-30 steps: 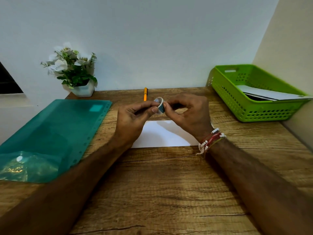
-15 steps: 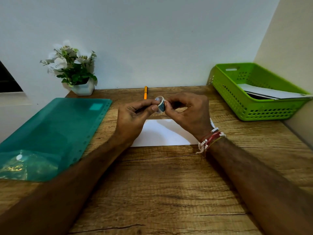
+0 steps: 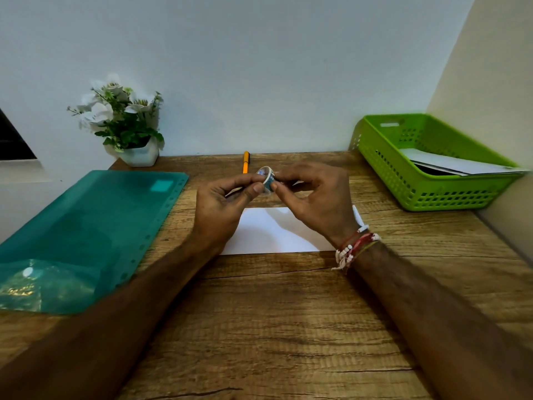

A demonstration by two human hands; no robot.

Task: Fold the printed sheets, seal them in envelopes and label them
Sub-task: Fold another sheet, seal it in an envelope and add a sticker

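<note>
A white envelope [image 3: 274,230] lies flat on the wooden desk [image 3: 268,327], partly hidden under my hands. Above it I hold a small roll of tape [image 3: 266,179] with a blue core. My left hand [image 3: 223,207] pinches it from the left and my right hand [image 3: 314,197] pinches it from the right with thumb and forefinger. An orange pen [image 3: 245,162] lies just behind the roll, near the wall.
A green plastic basket [image 3: 427,186] with white papers in it stands at the back right. A teal punched plastic sleeve [image 3: 86,226] covers the left of the desk, a crumpled clear bag [image 3: 34,287] on it. A potted white flower [image 3: 127,125] sits back left.
My hands and the tape roll have barely moved; the fingers shifted slightly on the roll.
</note>
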